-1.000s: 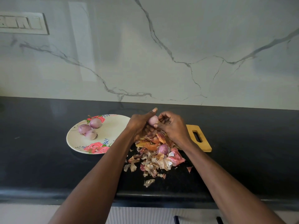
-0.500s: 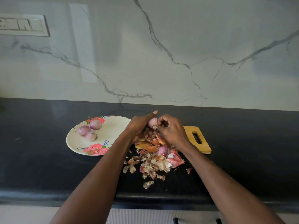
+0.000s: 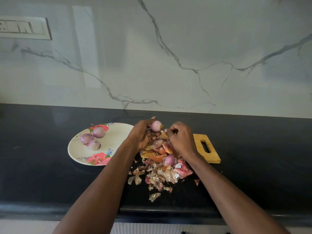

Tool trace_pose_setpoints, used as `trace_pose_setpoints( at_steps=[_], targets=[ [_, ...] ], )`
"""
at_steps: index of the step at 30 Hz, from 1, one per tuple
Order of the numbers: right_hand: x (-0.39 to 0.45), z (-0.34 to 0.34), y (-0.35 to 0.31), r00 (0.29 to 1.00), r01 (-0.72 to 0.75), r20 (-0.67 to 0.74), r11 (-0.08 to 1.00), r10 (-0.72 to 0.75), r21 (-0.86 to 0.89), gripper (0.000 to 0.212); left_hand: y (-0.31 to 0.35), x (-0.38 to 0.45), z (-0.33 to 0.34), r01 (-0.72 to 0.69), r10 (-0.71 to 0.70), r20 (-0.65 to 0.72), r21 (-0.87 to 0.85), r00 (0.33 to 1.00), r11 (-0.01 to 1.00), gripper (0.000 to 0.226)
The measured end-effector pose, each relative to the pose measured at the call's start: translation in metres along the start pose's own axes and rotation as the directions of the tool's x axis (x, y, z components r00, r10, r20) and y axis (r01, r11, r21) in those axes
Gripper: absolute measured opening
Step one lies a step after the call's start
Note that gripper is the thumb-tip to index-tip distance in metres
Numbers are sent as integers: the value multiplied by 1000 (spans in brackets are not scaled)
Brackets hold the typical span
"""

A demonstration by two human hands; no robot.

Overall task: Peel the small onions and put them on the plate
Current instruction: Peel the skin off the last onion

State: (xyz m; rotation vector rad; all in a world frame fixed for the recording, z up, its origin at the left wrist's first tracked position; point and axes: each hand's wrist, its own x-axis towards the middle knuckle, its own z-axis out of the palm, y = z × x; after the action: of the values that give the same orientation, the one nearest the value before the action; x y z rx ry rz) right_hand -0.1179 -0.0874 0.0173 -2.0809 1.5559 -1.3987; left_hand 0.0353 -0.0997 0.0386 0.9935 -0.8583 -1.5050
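Fingers [image 3: 152, 119] of the left hand [image 3: 141, 135] curl round a small pink onion [image 3: 156, 126], holding it up at the centre of the frame, just above the far edge of a heap of peelings [image 3: 160, 171]. The onion looks almost bare, with a brown root tuft at its right end. Just beside it, the right hand [image 3: 181, 138] has its fingers drawn in close, as if pinching a scrap of skin or a small tool; which, or whether they hold anything, cannot be told. Three peeled onions [image 3: 92, 138] already lie together on the flowered plate [image 3: 118, 132] at centre left, on the black counter [image 3: 42, 166]. One more onion [image 3: 169, 160], purple and apparently still partly in its skin, sits among the peelings below the hands. Part of a wooden cutting board [image 3: 211, 156] shows at centre right, its handle slot clear of the scraps. By this evidence the job is well past halfway: three are done, a fourth is close to finished and has yet to go to the plate, and at least one remains to be peeled. Whether others are buried under the skins cannot be seen.
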Motion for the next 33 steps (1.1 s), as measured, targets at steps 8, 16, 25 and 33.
trace_pose_setpoints(
  at_steps=[8,16,25,33],
  targets=[
    [-1,-3,-3,997,79,-12,990,-78,114,29,-1,0,0,17,-16,34,-48,999,999,14],
    [2,-12,-2,987,-161,58,900,150,405,11,-2,-1,1,-10,18,125,-61,992,998,17],
    [4,-13,-7,889,-457,261,693,376,558,31,-1,0,-1,-17,36,168,-116,985,993,22],
    [2,-9,-6,905,-424,270,744,328,517,27,-9,0,6,-89,100,116,-96,988,991,13]
  ],
)
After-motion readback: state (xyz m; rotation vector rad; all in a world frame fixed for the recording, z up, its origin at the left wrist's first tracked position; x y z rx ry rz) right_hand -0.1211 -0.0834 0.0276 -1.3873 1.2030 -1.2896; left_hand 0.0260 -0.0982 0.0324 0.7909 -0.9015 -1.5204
